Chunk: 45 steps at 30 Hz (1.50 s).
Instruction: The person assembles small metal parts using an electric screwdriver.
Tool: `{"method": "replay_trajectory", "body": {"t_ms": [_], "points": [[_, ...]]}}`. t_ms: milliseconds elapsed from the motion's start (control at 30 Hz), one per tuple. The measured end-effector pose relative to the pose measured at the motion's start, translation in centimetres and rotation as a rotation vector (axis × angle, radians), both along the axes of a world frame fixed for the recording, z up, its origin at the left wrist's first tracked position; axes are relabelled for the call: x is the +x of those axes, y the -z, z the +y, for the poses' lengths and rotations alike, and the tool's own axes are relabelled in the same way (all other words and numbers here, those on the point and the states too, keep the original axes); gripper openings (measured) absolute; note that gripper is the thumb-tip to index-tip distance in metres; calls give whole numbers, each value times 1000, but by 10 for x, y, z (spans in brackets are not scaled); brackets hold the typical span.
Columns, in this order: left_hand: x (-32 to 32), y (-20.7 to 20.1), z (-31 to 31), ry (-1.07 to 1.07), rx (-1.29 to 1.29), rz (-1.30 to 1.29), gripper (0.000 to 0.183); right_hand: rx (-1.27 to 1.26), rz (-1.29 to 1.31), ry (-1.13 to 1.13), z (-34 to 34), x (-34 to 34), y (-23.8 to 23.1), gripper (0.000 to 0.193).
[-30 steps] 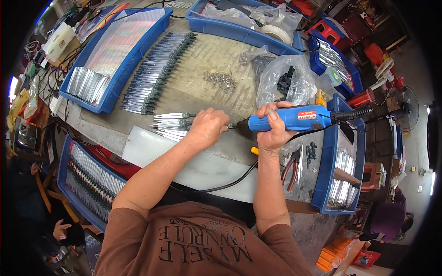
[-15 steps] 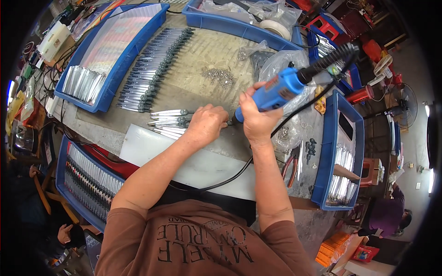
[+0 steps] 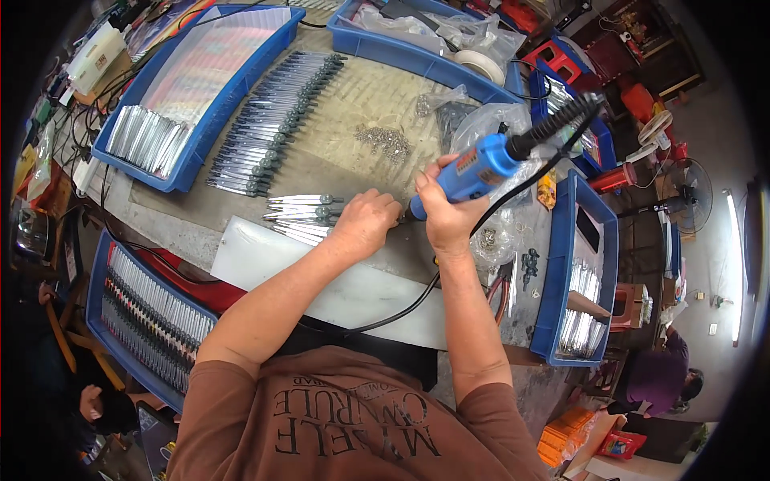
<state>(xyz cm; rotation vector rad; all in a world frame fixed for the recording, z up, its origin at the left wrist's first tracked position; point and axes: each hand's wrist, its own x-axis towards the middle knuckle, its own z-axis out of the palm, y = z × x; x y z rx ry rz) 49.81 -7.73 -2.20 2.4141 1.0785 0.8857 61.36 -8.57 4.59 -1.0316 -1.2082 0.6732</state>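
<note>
My right hand (image 3: 451, 215) is wrapped round a blue electric screwdriver (image 3: 480, 171), tilted so its tip points down and left. A black coiled sleeve and cable leave its upper end. Beside that tip, my left hand (image 3: 369, 224) is closed, its fingertips pinched at the work surface; what they hold is hidden behind the fingers. Just left of this hand lies a small bunch of slim silver pieces with dark grey ends (image 3: 301, 200). Farther off, a long row of similar pieces (image 3: 271, 132) lies side by side. A heap of small metal parts (image 3: 385, 143) sits beyond my hands.
A white board (image 3: 249, 255) lies along the near table edge. Blue trays of silver pieces stand at the left (image 3: 178, 178), lower left (image 3: 96, 309) and right (image 3: 547, 309). Clear plastic bags (image 3: 489, 124) and red-handled pliers (image 3: 500, 290) lie right of the screwdriver.
Both hands and the screwdriver hold nearly the same place at the work surface. The screwdriver's upper end has shifted slightly left and down. The surroundings have shifted a little in the view.
</note>
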Motion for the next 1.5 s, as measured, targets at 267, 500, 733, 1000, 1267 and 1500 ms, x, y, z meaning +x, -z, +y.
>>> {"method": "replay_trajectory", "body": {"t_ms": [267, 500, 733, 1000, 1267, 1500], "points": [[-4, -4, -2, 62, 103, 42, 12, 184, 324, 95, -29, 4, -22, 33], [-9, -6, -9, 231, 170, 69, 11, 235, 377, 152, -36, 16, -24, 29], [-7, -2, -8, 250, 150, 87, 12, 235, 398, 159, -36, 17, -19, 31], [-5, -3, -7, 237, 130, 117, 10, 203, 388, 129, -37, 19, -14, 35], [-6, -6, -6, 229, 74, 100, 8, 237, 400, 126, -37, 17, -12, 35], [-2, -6, -7, 203, 5, 120, 5, 230, 424, 146, -38, 20, -9, 34]]}}
